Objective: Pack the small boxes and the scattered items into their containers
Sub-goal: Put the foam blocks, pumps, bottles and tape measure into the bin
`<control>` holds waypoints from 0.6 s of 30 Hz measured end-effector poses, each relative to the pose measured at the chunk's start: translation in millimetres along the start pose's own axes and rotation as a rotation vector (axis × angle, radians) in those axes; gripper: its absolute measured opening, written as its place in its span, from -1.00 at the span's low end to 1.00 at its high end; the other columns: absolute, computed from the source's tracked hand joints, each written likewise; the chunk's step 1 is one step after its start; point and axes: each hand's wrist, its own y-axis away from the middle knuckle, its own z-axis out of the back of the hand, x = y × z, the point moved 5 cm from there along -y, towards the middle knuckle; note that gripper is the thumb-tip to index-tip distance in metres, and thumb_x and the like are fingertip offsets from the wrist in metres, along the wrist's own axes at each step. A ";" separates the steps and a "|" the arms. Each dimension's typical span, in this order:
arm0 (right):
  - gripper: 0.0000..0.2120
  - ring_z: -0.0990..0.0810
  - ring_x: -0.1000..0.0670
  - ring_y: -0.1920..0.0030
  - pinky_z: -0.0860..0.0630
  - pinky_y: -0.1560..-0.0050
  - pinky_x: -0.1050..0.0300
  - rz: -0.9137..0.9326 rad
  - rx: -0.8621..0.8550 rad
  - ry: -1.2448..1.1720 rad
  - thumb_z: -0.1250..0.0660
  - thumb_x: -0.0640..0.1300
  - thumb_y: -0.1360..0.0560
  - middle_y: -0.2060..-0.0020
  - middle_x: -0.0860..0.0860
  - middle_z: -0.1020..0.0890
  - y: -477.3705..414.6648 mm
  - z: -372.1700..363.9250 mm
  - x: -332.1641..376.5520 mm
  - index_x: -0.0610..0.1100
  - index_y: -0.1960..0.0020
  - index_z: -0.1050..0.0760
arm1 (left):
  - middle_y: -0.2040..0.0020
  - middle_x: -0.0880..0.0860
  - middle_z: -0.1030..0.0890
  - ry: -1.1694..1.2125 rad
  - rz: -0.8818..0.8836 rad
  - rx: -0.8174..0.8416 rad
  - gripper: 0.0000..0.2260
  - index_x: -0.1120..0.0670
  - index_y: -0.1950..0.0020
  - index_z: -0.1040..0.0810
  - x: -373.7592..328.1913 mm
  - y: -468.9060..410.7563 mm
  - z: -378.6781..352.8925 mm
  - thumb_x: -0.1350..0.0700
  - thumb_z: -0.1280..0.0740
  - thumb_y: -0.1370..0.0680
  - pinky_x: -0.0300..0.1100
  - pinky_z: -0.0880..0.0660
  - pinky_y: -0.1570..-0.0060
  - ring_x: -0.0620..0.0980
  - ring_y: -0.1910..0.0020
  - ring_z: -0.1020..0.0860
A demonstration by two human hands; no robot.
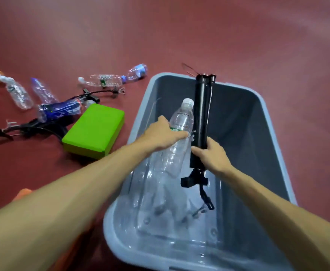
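Left hand (165, 133) grips a clear, ribbed plastic bottle (179, 122) with a white cap, cap toward twelve o'clock, over the grey bin (273, 122); right hand (212, 154) clasps a folded black tripod (201, 114) beside it, at three o'clock of the bottle.

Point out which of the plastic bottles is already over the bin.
The white-capped clear bottle under the left hand, tilted above the grey bin. The other bottles all lie on the red floor to the bin's left.
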 end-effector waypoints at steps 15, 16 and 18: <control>-0.87 -0.68 -0.25 0.05 -0.64 0.09 -0.18 -0.401 0.331 0.105 -0.33 -0.23 -0.52 0.03 -0.30 -0.66 11.1 -55.0 -93.8 -0.32 0.04 -0.49 | -0.46 0.22 -0.26 -0.085 0.287 0.108 -0.32 0.28 -0.49 -0.01 74.9 -16.6 -68.8 -0.01 -0.28 -0.55 -0.13 -0.32 -0.15 0.19 -0.38 -0.35; -0.90 -0.66 -0.23 -0.01 -0.64 0.05 -0.15 -0.400 0.356 0.131 -0.32 -0.24 -0.51 -0.01 -0.28 -0.65 13.1 -55.6 -91.5 -0.27 0.03 -0.47 | -0.45 0.19 -0.27 -0.084 0.242 0.086 -0.37 0.25 -0.48 -0.08 69.4 -15.5 -62.5 0.01 -0.28 -0.55 -0.16 -0.31 -0.11 0.17 -0.36 -0.36; -0.85 -0.62 -0.18 -0.10 -0.63 -0.01 -0.07 -0.367 0.380 0.198 -0.28 -0.23 -0.51 -0.08 -0.20 -0.62 15.0 -53.8 -80.3 -0.23 -0.07 -0.43 | -0.41 0.13 -0.28 -0.078 0.100 0.026 -0.48 0.17 -0.43 -0.22 54.3 -12.7 -44.8 0.06 -0.29 -0.53 -0.19 -0.29 -0.09 0.12 -0.31 -0.40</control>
